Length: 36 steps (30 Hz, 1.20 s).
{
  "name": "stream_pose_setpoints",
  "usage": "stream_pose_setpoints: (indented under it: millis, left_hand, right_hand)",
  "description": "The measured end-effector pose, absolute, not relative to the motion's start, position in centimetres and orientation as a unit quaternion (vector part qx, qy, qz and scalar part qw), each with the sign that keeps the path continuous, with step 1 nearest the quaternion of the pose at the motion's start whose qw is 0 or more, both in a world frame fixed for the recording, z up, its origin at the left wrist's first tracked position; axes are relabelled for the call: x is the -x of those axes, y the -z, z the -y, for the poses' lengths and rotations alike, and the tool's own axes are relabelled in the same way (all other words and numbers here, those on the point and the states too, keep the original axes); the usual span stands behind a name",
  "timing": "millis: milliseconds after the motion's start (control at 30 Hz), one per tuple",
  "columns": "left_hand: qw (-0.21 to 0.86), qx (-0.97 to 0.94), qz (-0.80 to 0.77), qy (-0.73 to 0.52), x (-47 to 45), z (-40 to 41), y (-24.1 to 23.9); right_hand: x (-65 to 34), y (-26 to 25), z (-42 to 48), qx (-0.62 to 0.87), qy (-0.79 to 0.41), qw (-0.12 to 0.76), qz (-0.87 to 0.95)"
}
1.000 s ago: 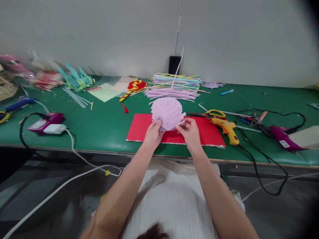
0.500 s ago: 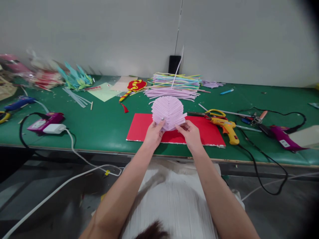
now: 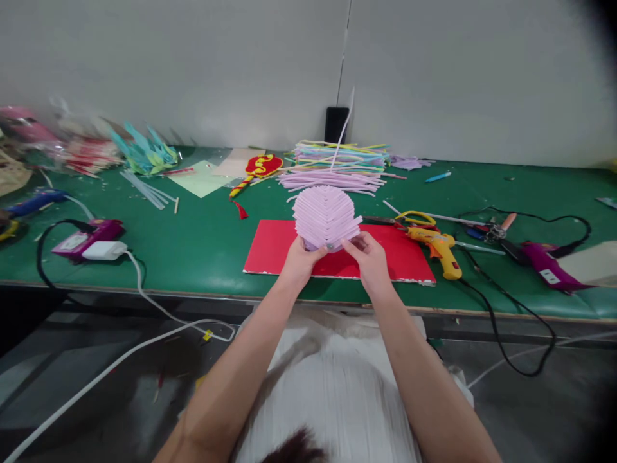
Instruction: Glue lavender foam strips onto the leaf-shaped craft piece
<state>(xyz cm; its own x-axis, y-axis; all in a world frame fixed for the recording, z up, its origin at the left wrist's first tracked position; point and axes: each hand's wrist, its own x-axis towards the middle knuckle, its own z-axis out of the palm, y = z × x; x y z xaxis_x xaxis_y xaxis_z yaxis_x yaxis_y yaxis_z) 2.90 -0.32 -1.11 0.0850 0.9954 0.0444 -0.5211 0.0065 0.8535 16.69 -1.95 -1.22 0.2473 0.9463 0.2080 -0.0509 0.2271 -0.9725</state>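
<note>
Between my two hands is a round, flat lilac piece [image 3: 324, 215] made of fuzzy pipe cleaners laid in a V pattern, with some strip ends jutting out at its right edge. My left hand [image 3: 299, 262] grips its lower left edge, the thumb lying along the bottom near the centre line. At the lower right edge, my right hand [image 3: 369, 257] pinches it between thumb and fingers. Under the piece lies a red board [image 3: 270, 247] with a ragged white front edge. The undersides of the fingers are hidden.
Behind lie bundled pipe cleaners [image 3: 332, 180], a phone [image 3: 336, 125] against the wall and a red-yellow fan ornament [image 3: 263, 166]. To the right are a yellow glue gun [image 3: 441, 249], yellow-handled scissors [image 3: 417, 218] and a purple power socket [image 3: 549, 267]. Another purple socket [image 3: 89, 238] stands left.
My left thumb has slid from the face of the lilac piece down and right to its bottom edge. My right hand and the piece stay nearly in place.
</note>
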Motion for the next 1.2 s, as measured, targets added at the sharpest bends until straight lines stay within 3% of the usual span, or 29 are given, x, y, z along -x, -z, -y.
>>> stream_pose_setpoints:
  millis: [500,800,933,1200]
  left_hand:
    - [0.654,-0.351,-0.331,-0.583,-2.8,0.3,0.9]
    - [0.475,-0.479,-0.479,-0.561,0.0,-0.1,-0.2]
    - [0.456,-0.463,-0.526,-0.548,0.3,-0.1,-0.2]
    - [0.437,-0.505,-0.543,-0.509,0.8,0.9,-0.7]
  right_hand:
    - [-16.7,1.1,2.1,0.504,-0.377,0.618,0.471]
    - [-16.6,1.2,1.8,0.556,-0.396,0.585,0.438]
    - [-16.2,0.9,2.5,0.588,-0.339,0.576,0.456]
    - [-16.1,0.3,4.4,0.662,-0.228,0.469,0.539]
